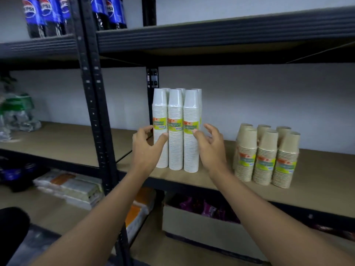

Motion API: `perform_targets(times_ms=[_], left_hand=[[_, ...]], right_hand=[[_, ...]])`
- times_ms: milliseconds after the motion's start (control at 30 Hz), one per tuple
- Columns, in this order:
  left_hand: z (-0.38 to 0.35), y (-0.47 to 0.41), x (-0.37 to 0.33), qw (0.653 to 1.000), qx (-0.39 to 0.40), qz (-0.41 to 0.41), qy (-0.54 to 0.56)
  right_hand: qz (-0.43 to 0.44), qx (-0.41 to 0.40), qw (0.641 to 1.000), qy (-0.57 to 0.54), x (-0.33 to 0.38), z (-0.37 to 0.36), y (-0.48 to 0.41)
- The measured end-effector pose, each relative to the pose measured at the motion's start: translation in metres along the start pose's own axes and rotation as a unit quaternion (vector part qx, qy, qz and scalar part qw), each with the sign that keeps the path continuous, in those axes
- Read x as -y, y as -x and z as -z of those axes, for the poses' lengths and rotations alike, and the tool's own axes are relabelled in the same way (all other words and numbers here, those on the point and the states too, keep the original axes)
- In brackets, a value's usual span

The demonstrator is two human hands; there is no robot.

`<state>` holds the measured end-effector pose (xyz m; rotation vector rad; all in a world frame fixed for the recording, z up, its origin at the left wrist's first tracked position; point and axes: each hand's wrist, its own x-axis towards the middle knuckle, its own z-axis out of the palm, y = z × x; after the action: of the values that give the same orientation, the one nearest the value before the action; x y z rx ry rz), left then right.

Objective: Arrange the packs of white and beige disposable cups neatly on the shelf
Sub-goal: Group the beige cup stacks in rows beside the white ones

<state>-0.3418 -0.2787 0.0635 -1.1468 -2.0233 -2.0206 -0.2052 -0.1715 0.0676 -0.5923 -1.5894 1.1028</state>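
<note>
White cup packs (175, 129) sit between my half-open left hand (147, 146) and right hand (210, 144), fingers touching; next I square them beside the beige cup packs (266, 156).

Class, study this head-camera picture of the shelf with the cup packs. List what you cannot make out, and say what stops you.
1. Head view: the rear white cup packs are hidden behind the front row, so their count is uncertain.
2. Label text on the beige cup packs is too small and blurred.
3. The left hand covers the lower part of the leftmost white pack.
4. The soda bottles are cut off by the top edge.
5. The purple packets in the box are blurred.
</note>
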Motion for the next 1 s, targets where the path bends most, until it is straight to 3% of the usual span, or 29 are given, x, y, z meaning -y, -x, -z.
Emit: perform_targets(times_ms=[233, 467, 1000], left_hand=[[-0.002, -0.033, 0.052, 0.996, 0.056, 0.053, 0.046], [-0.024, -0.052, 0.079, 0.986, 0.103, 0.036, 0.124], [-0.044, -0.061, 0.091, 0.99, 0.058, -0.068, 0.111]], right_hand=[[-0.037, -0.018, 0.999, -0.007, -0.037, -0.026, -0.019], [0.01, -0.024, 1.0, 0.0, -0.067, -0.041, -0.031], [0.075, -0.043, 0.996, 0.004, -0.079, -0.053, -0.037]])
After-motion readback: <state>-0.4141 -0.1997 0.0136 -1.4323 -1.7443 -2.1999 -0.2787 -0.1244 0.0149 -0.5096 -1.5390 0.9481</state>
